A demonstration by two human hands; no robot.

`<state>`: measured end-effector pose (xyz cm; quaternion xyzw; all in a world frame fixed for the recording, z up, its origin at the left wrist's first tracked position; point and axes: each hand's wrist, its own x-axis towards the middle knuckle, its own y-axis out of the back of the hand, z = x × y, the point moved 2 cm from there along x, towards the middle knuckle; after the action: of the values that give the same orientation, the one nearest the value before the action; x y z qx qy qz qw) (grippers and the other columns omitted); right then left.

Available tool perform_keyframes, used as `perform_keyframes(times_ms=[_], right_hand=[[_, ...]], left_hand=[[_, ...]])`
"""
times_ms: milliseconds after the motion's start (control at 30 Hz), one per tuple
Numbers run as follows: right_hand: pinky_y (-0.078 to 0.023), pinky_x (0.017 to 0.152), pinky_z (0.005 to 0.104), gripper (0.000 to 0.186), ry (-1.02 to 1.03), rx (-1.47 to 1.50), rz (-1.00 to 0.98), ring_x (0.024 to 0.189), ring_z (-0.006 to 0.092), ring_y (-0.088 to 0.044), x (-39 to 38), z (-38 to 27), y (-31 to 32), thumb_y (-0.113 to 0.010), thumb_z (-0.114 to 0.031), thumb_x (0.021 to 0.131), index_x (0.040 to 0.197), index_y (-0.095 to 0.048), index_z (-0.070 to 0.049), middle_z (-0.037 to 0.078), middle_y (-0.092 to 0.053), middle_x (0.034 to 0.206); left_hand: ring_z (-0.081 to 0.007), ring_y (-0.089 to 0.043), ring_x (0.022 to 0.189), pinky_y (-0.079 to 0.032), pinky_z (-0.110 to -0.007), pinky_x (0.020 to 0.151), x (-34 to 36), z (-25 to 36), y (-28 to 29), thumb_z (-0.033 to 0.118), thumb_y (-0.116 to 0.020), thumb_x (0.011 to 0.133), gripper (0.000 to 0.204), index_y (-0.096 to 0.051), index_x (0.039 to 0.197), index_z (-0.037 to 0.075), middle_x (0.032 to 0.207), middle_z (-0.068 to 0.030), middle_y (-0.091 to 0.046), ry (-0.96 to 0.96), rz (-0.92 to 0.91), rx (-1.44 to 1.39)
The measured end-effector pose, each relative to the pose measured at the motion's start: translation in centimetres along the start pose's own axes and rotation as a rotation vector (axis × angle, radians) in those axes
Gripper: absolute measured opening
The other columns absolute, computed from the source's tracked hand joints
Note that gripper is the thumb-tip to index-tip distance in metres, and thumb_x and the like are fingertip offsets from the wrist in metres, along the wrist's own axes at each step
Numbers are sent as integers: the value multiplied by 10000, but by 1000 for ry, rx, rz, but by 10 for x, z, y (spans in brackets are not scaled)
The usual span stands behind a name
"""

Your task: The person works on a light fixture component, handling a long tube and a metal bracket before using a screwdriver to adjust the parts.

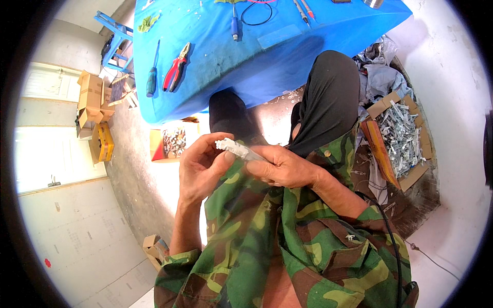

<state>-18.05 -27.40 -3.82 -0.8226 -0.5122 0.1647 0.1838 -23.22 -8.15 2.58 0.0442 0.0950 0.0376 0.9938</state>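
Above my lap I hold a small, elongated white plastic part (233, 148) with an uneven, notched end and a greyish, smoother body. My left hand (203, 164) pinches its white end between thumb and fingers. The greyish end is gripped by my right hand (282, 166), whose thumb and fingers hide part of it. Its exact kind cannot be made out. Past my knees, on the blue-covered table (215, 61), lie red-handled pliers (176, 69) and a screwdriver with a teal handle (152, 79).
A blue-handled screwdriver (234, 28) and two test probes (304, 11) lie farther back on the table. An open carton of white and metallic pieces (403, 138) stands at right. Another box of small parts (174, 141) sits under the table's left side. A blue stool (115, 43) stands far left.
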Motion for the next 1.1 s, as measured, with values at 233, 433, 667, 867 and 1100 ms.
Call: perform_keyframes(times_ms=[233,433,667,867,1100], right_hand=[[-367,538,218,322,-50,143,-62,615,25,-440,-2,-1,-2,-536,-367,1090,1057,-583,-50,-69,-472,738],[-366,528,222,324,-58,126,-66,599,27,-441,-3,1,-3,-527,-365,1093,1054,-585,-48,-63,-478,735],[-372,527,228,329,-81,98,-53,599,29,-451,-4,0,-5,-530,-368,1091,1042,-589,-48,-57,-490,726],[-373,532,228,333,-119,120,-38,603,31,-451,-4,0,-7,-538,-373,1087,1021,-587,-50,-55,-491,720],[-420,555,275,357,-74,32,-21,627,61,-483,-2,8,-5,-564,-374,1073,978,-586,-31,-38,-505,719]], left_hand=[[-60,-592,725,-463,-199,596,-2,-5,2,62,-731,933,340,-649,1248,-36,961,-51,-699,-9,1,-27],[-66,-591,697,-468,-206,583,-3,-8,0,78,-736,937,313,-651,1217,-34,935,-56,-696,-39,9,-32],[-70,-598,695,-472,-206,587,-4,-10,0,79,-728,943,285,-642,1190,-35,931,-60,-696,-59,15,-23],[-77,-618,722,-500,-209,624,-8,-9,0,75,-738,934,332,-630,1227,-36,942,-57,-698,-63,70,91],[-101,-665,825,-551,-228,724,-9,-5,-1,90,-765,910,305,-663,1172,-31,1007,-68,-701,-136,67,292]])
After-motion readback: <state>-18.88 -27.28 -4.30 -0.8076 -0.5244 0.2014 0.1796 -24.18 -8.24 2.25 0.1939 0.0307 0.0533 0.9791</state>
